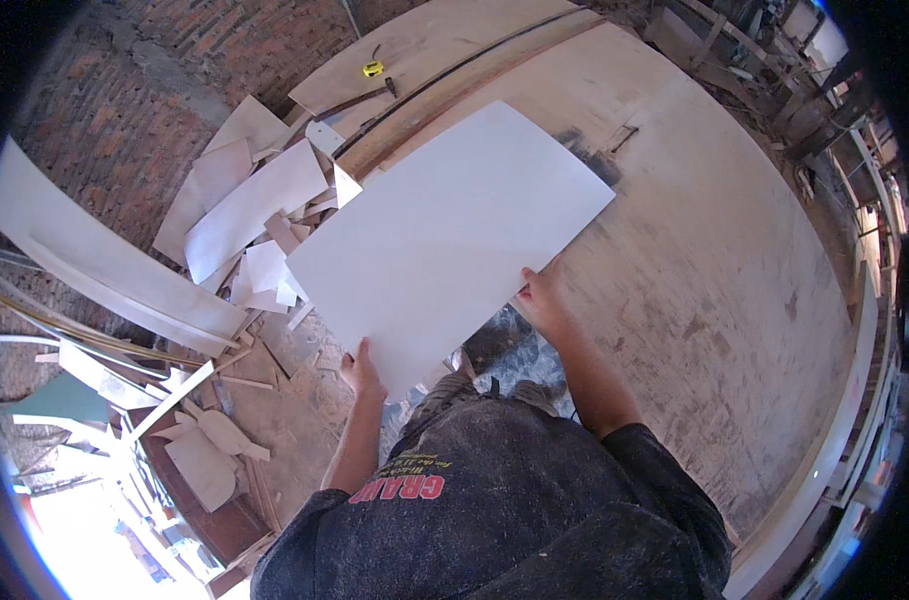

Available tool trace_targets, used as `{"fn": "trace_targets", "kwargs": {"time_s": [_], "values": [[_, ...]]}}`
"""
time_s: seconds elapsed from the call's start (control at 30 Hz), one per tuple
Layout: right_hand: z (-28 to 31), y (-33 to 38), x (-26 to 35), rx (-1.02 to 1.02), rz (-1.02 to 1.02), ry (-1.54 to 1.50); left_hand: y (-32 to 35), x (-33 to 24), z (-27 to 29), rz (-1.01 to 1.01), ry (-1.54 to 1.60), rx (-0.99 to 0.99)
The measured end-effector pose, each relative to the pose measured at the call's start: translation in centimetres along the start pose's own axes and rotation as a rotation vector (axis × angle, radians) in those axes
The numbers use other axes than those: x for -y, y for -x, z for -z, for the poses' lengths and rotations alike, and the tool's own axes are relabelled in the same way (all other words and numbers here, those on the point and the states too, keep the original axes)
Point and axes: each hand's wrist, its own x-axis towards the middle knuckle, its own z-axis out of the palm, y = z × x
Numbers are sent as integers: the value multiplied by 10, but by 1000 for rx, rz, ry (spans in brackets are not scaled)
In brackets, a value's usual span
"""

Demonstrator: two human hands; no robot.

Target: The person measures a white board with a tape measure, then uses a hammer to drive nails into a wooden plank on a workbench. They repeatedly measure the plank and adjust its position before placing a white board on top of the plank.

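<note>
A large white rectangular sheet [454, 220] is held up in front of me, tilted, over the edge of a wide wooden worktable [714, 300]. My left hand [361, 372] grips its near left edge, thumb on top and the other fingers hidden beneath. At the near right edge, my right hand [536, 298] pinches the sheet the same way, thumb uppermost. The sheet hides part of the table and some of the scraps to its left.
A yellow tape measure [373, 69] and a hammer [366, 100] lie on the board at the far side. White offcuts [254, 215] are heaped at the left, beside a brick wall [94, 130]. More scraps [209, 455] lie lower left. Lumber [764, 60] is stacked far right.
</note>
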Motion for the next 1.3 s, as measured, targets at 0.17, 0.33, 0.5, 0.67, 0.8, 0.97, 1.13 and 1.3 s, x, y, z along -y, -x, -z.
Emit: {"fn": "trace_targets", "kwargs": {"time_s": [0.17, 0.33, 0.5, 0.67, 0.8, 0.97, 1.13, 1.3], "values": [[-35, 7, 63, -65, -65, 462, -42, 27, -1, 60, -126, 106], [-21, -44, 44, -16, -72, 513, -58, 24, -18, 109, -200, 222], [-15, -73, 20, -69, 54, 477, -70, 5, -39, 266, -374, 146], [-21, -70, 16, -100, 44, 674, -82, 2, -38, 241, -326, 194], [-17, -59, 23, -27, 48, 741, -95, 5, -27, 262, -311, 257], [-22, -49, 8, -15, 106, 849, -134, 24, -5, 344, -232, 348], [-22, -65, -13, -38, 201, 803, -110, 10, -28, 345, -239, 278], [-19, -80, -22, -27, 183, 647, -101, 5, -35, 333, -220, 294]]}}
